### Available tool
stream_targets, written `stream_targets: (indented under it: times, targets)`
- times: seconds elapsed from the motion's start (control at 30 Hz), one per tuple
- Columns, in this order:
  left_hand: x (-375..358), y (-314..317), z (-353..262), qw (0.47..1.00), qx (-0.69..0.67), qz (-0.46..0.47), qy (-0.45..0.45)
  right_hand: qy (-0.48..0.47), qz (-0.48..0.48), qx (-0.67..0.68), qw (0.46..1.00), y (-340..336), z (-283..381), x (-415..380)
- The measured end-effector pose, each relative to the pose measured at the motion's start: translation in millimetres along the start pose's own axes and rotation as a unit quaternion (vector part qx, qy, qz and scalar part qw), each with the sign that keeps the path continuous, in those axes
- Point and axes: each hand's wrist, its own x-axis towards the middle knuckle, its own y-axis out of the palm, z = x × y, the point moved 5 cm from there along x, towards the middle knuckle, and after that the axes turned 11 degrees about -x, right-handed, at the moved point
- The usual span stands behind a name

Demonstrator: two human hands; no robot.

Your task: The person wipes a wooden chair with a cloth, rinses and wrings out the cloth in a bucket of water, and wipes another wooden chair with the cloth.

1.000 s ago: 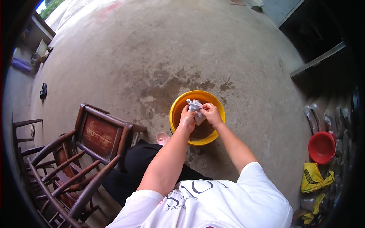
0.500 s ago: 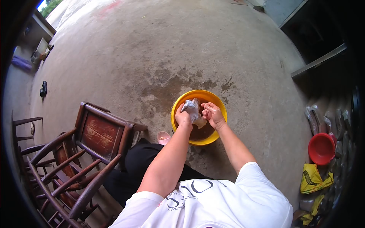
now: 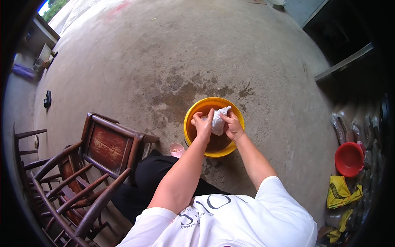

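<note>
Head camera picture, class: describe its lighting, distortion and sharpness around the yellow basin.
Head view: soft daylight without hard shadows; strong fisheye bending with black corners; yellow basin, white cloth, left hand and right hand are fairly sharp at the centre.

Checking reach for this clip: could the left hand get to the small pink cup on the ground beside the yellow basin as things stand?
Probably yes. The pink cup stands on open floor just left of the yellow basin, close under the left forearm, with nothing between. But the left hand now grips the pale cloth together with the right hand.
</note>
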Motion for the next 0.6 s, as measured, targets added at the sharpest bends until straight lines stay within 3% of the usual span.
stream_targets:
  times: [0.07,0.13,0.17,0.3,0.37,0.47,0.6]
  targets:
    - [-2.1,1.1,2.9,0.999,0.050,-0.006,0.021,0.007,0.033,0.074,0.997,7.6,7.5,-8.2]
    - [2.4,9.7,16.4,0.990,-0.057,0.107,-0.072,0.016,0.058,0.113,0.992,6.1,8.7,-9.0]
    - [2.2,10.3,16.7,0.993,-0.089,0.069,-0.031,0.025,0.062,0.107,0.992,4.9,8.1,-9.7]
    - [11.7,11.9,28.4,0.989,-0.126,0.068,-0.032,0.020,0.053,0.076,0.996,9.3,16.8,-8.7]
    - [13.0,14.0,23.5,0.971,-0.214,0.103,-0.016,0.027,0.037,0.060,0.997,9.1,19.0,-6.4]
    - [19.8,10.8,24.4,0.979,-0.181,0.092,0.017,0.028,0.010,0.029,0.999,2.2,19.5,-4.4]
    - [13.1,9.2,15.6,0.968,-0.245,0.030,-0.042,0.016,-0.016,0.048,0.999,-4.1,17.4,0.4]
